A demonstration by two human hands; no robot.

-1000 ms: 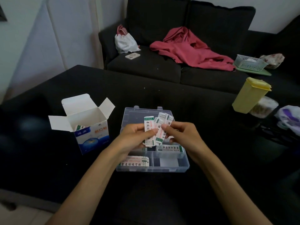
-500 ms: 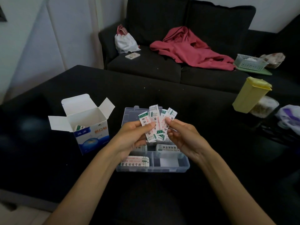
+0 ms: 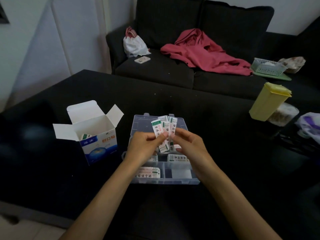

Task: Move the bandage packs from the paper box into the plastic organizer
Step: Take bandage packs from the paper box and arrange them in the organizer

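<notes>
Both hands are up over the plastic organizer (image 3: pixel 138 122), working a small fan of bandage packs (image 3: pixel 164 130) between them. The left hand (image 3: pixel 144 147) has its thumb and fingers pinching the lower part of the fan, and the right hand (image 3: pixel 189 144) pinches the same bundle from the other side, its thumb and forefinger meeting the left ones near the middle of the packs. The packs stand roughly upright, splayed at their tops, held above the organizer's rear compartments and not yet resting in it. Some packs already lie in the organizer: one flat in the near left compartment (image 3: pixel 149 172), another in a middle compartment on the right (image 3: pixel 178 157). The paper box (image 3: pixel 97 134) stands open on the dark tabletop (image 3: pixel 173 104) just left of the organizer, and at least one pack (image 3: pixel 86 136) shows inside it, so I'd say the job is partway through. The step in hand looks like squaring up or sorting a handful before setting it down. Next, I would expect the bundle to need gathering into a tidy stack, turning flat and lowering into a free compartment, with one hand letting go so the other can place it. After that the box wants another reach.
</notes>
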